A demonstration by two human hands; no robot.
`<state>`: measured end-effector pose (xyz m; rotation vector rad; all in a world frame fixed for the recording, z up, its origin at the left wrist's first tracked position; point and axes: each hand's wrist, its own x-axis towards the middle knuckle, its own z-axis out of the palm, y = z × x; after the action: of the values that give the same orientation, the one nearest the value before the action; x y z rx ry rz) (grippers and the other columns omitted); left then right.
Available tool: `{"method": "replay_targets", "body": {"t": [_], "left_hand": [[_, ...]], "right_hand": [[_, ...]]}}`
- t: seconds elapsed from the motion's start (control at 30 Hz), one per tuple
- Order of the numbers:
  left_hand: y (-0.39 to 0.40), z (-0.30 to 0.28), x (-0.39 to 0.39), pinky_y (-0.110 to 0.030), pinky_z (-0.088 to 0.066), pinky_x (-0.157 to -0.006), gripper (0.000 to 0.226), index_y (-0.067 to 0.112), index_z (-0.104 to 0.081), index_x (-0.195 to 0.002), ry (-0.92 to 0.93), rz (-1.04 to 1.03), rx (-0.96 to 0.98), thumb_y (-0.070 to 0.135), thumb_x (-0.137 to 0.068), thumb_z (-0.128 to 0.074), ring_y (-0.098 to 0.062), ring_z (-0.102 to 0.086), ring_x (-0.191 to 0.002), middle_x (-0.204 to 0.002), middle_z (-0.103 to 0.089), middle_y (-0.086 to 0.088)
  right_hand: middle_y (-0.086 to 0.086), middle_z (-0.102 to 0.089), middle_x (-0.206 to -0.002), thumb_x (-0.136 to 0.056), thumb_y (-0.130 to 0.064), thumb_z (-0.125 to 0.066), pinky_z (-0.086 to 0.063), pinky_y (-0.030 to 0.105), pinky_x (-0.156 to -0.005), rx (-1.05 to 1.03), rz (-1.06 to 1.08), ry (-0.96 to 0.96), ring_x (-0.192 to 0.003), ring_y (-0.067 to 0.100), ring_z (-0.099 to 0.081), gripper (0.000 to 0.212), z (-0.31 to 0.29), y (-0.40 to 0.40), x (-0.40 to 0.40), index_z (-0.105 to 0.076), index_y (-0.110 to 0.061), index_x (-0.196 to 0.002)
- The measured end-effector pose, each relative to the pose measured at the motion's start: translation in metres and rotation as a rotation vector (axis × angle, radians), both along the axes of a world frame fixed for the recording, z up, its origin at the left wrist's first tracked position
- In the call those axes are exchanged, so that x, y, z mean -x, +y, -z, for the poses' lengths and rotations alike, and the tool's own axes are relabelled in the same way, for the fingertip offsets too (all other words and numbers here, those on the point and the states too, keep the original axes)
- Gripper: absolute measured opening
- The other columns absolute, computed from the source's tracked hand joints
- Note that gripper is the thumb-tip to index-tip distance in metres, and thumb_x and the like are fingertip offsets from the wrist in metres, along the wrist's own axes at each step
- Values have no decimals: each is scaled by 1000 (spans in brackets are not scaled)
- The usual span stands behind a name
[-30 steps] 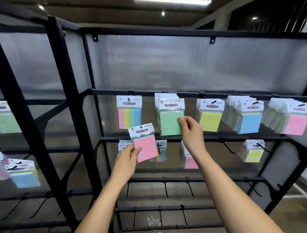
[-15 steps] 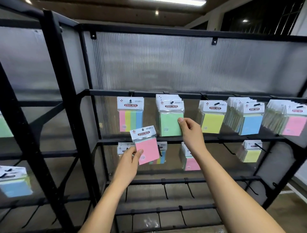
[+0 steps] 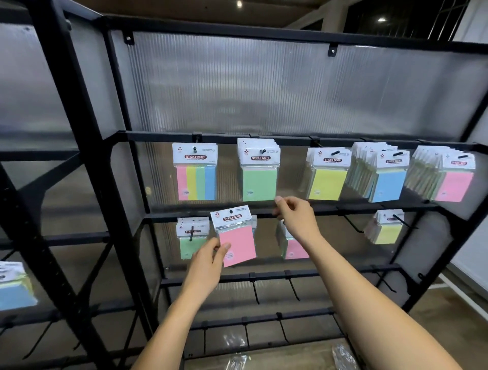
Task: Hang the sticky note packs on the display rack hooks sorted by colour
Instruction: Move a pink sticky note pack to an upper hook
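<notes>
left hand [image 3: 208, 260] pinches pink pack [image 3: 235, 235] | right hand [image 3: 295, 216] loosely curled, empty | thread its header hole onto the pink stack's hook [image 3: 460, 157], top row right

Ribbed translucent panel [image 3: 264, 87] as landmark: ceiling lights [image 3: 239, 3] above it, wood-look floor [image 3: 449, 324] below right, crinkled clear plastic wrappers [image 3: 343, 355] on the floor beneath, dark window [image 3: 396, 15] upper right.

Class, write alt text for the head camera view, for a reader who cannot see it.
A person's left hand holds a pink sticky note pack before a black display rack, while the right hand reaches just below the hanging green packs. The top row holds multicolour, green, yellow, blue and pink packs on hooks.
</notes>
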<state>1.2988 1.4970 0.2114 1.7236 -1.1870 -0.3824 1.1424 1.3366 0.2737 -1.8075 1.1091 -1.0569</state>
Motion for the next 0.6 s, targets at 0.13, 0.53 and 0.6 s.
{"method": "replay_targets", "body": {"t": [0.13, 0.53, 0.6], "left_hand": [[-13, 12, 23, -22, -26, -50, 33, 14, -47, -72, -16, 50, -27, 32, -100, -52, -4, -33, -52, -57, -38, 11], [-96, 12, 163, -30, -38, -60, 31, 6, -60, -90, -43, 278, -61, 35, -99, -52, -12, -47, -62, -77, -63, -10], [-109, 6, 191, -27, -35, -59, 33, 6, -59, -89, -52, 302, -66, 37, -99, -51, -9, -44, -62, -74, -61, -8]], "right_hand": [[2, -73, -76, -100, -28, -53, -42, 16, -55, -99, -31, 72, -57, 5, -59, 30, 40, 8, 41, -69, -10, -82], [-8, -71, -83, -94, -36, -64, -45, 11, -70, -106, 44, 85, -77, 1, -64, 15, 85, -1, 192, -69, -22, -97], [-9, -70, -83, -94, -38, -63, -43, 10, -68, -105, 56, 82, -76, 0, -62, 19, 82, -12, 217, -69, -22, -99]]}}
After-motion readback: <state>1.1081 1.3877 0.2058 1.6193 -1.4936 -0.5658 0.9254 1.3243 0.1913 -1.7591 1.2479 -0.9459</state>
